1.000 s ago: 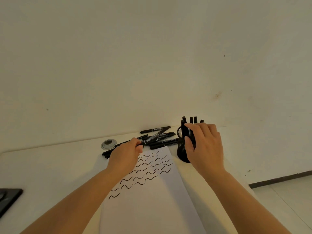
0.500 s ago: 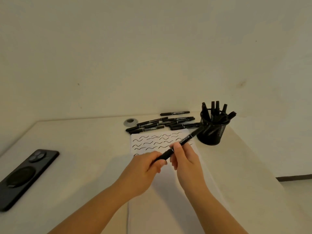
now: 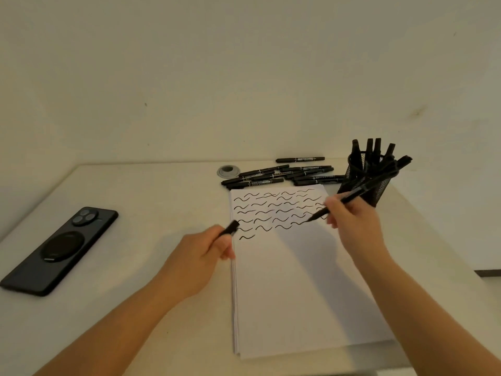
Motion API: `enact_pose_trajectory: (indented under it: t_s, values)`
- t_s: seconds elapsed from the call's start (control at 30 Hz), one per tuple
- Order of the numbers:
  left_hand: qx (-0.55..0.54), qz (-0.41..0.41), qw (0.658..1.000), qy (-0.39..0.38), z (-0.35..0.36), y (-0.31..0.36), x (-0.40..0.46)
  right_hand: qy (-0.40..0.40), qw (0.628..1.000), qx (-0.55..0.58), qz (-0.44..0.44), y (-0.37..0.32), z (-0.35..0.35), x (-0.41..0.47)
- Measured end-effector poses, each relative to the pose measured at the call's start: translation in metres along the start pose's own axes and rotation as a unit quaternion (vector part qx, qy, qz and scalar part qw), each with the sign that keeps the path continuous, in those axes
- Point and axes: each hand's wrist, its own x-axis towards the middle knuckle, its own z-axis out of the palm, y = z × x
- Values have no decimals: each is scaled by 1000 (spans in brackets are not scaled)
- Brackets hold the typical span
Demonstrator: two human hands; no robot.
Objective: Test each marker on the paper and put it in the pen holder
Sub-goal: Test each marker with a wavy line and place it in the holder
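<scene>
Two hands: both are working above the white sheet of paper, each gripping one part of a single uncapped marker.
Right hand: fingers are curling round the slim black marker, holding it slanted with the tip pointing down-left over the paper's right side, near the end of the fourth row of marks.
Marker tip: whether it is touching the paper cannot be told.
Left hand: fingers are pinching the short black marker cap and holding it at the paper's left edge, well apart from the marker.
Paper: it is lying flat on the cream-coloured table, carrying rows of black wavy test strokes across its upper part; its lower part is showing blank.
Untested markers: a loose cluster of black markers is lying on the table just beyond the paper's top edge.
Pen holder: the black mesh cylindrical pen holder is standing upright near the paper's top right corner, with several black markers sticking out of it.
Other items: a black smartphone is lying camera-side up at the left of the table; a round grey cable grommet is sitting just left of the marker cluster.
</scene>
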Motion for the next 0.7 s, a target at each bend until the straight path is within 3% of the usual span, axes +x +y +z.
enact_pose_trajectory:
  t_s: [0.1, 0.17, 0.33, 0.57, 0.7]
  values:
    - [31, 3, 999, 19, 3, -3, 23, -129, 992, 8, -5, -1, 26, -7]
    - [75, 14, 997, 1, 9, -6, 36, -170, 985, 11, -8, 4, 39, -11]
    - [94, 26, 995, -3, 20, -19, 42, -153, 988, -10, -19, 23, 43, -16]
    - [96, 37, 995, 8, 21, -20, 43, -233, 970, -36, -61, 20, 45, -21]
    - [92, 37, 995, 9, 21, -20, 42, -214, 974, -48, -64, 21, 44, -20]
